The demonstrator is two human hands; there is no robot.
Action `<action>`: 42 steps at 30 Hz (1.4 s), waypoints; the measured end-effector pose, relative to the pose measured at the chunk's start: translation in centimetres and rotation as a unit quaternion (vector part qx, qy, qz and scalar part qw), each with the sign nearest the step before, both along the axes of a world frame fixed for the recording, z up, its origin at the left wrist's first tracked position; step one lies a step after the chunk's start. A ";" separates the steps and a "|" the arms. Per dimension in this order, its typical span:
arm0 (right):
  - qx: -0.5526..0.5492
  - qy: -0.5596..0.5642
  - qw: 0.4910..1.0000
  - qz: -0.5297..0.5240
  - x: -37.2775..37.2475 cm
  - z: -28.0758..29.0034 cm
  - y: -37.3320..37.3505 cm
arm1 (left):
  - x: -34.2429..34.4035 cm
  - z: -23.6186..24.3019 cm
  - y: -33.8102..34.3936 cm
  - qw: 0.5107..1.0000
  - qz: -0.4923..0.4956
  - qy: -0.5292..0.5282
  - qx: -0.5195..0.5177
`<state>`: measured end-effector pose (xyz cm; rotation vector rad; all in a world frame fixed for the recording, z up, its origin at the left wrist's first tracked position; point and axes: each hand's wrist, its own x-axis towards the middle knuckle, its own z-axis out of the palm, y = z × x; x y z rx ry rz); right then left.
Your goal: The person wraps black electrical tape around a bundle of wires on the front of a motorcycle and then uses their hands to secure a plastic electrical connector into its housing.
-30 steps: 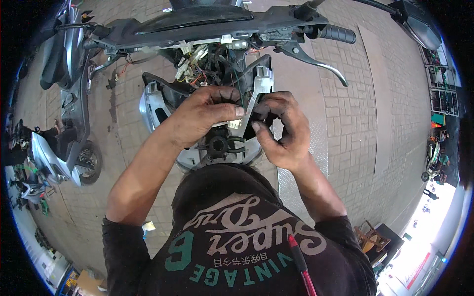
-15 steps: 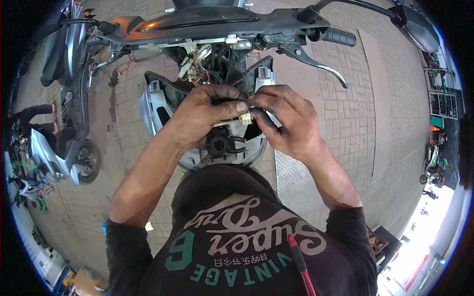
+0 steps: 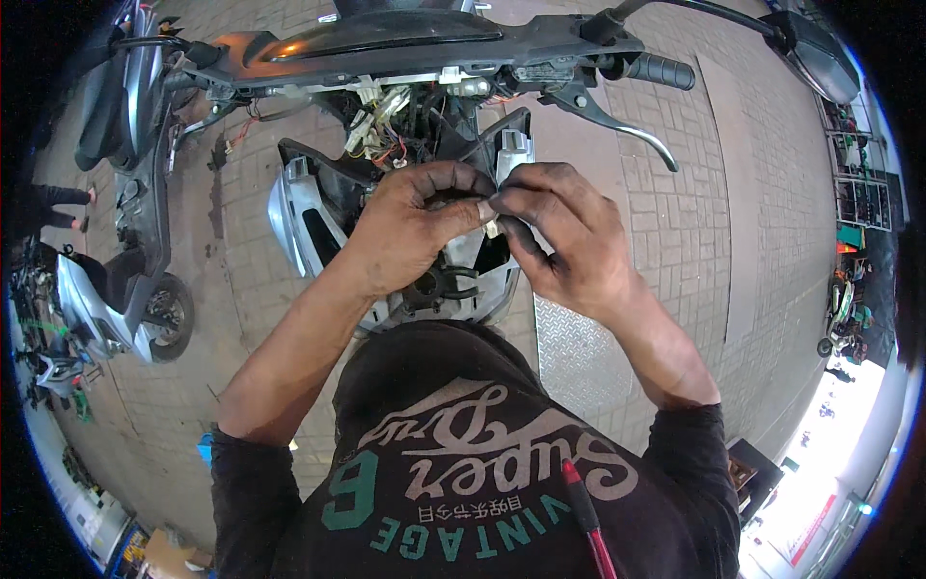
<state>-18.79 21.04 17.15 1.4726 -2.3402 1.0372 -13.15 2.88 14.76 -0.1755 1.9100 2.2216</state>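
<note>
My left hand [image 3: 410, 227] and my right hand [image 3: 569, 232] meet fingertip to fingertip in front of the handlebar. Between their pinched fingers is a small cream-white wire connector [image 3: 491, 230], mostly covered by the left thumb and right fingers. Dark smudges mark the fingertips. Just beyond my hands, a wiring harness [image 3: 388, 121] with pale connectors and coloured wires hangs loose behind the handlebar [image 3: 386, 58]. Below the hands, a black round lock housing [image 3: 424, 287] sits amid the scooter's silver-grey front panel [image 3: 304, 217], partly hidden by my left wrist.
At right, a brake lever [image 3: 627, 135] and rubber grip [image 3: 664, 72] stick out, with a mirror [image 3: 818, 58] farther out. A second scooter [image 3: 121, 280] stands on the paved floor at left. Another person's legs [image 3: 63, 206] show beyond it. A tread-plate ramp [image 3: 577, 352] lies right of my body.
My left hand has shifted slightly right, its thumb now against the right fingers. Less of the connector shows than before. The person at far left has moved their legs.
</note>
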 end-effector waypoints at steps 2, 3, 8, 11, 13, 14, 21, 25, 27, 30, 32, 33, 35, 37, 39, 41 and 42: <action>-0.001 0.060 0.997 0.041 -0.9 -0.3 0.3 | -0.1 0.1 0.0 1.000 -0.008 -0.012 0.027; 0.001 0.078 0.996 0.048 -1.2 -0.3 0.3 | -0.1 0.1 -0.1 0.999 -0.008 -0.019 0.027; 0.004 0.127 0.990 0.058 -1.7 -0.7 0.1 | -0.2 0.5 -0.3 0.995 0.013 -0.058 0.079; 0.011 0.111 0.993 0.023 -1.1 -0.2 -0.1 | -0.2 0.3 0.0 0.993 0.016 -0.049 0.109; -0.001 0.117 0.993 0.013 -1.2 -1.0 0.1 | -0.3 0.3 0.3 0.987 0.011 -0.065 0.144; -0.006 0.120 0.993 0.007 -1.3 -1.2 0.3 | -0.3 0.3 0.5 0.984 0.008 -0.073 0.161; 0.022 0.060 0.995 -0.080 0.2 -1.3 0.6 | -0.5 -0.6 1.3 0.993 0.032 0.006 0.116; 0.038 0.046 0.990 -0.127 0.6 -1.7 0.4 | -0.3 -0.7 2.0 0.995 0.068 0.066 0.034; 0.059 0.007 0.988 -0.145 0.9 -1.6 0.0 | -0.1 -1.0 2.3 0.992 0.089 0.091 -0.012; 0.082 -0.164 0.968 -0.171 1.3 -0.6 -0.8 | 0.3 -1.7 2.7 0.979 0.128 0.135 -0.083; 0.055 -0.333 0.925 -0.172 0.9 -0.4 -1.2 | 0.4 -2.5 2.7 0.959 0.152 0.186 -0.150; 0.053 -0.402 0.897 -0.174 0.6 -0.2 -1.2 | 0.4 -2.4 2.7 0.960 0.142 0.185 -0.157; 0.049 -0.533 0.827 -0.173 -0.1 0.2 -1.2 | 0.6 -2.1 2.5 0.960 0.124 0.183 -0.170; 0.049 -0.557 0.811 -0.174 -0.3 0.7 -0.9 | 0.6 -1.6 2.1 0.981 0.084 0.135 -0.108; 0.058 -0.570 0.800 -0.176 -0.4 0.8 -0.7 | 0.5 -0.9 1.7 0.984 0.056 0.122 -0.117; 0.077 -0.572 0.797 -0.178 -0.4 0.7 -0.6 | 0.2 -0.3 1.5 0.968 0.041 0.145 -0.199; 0.089 -0.569 0.799 -0.174 -0.4 0.8 -0.7 | 0.3 -0.5 1.5 0.966 0.057 0.145 -0.208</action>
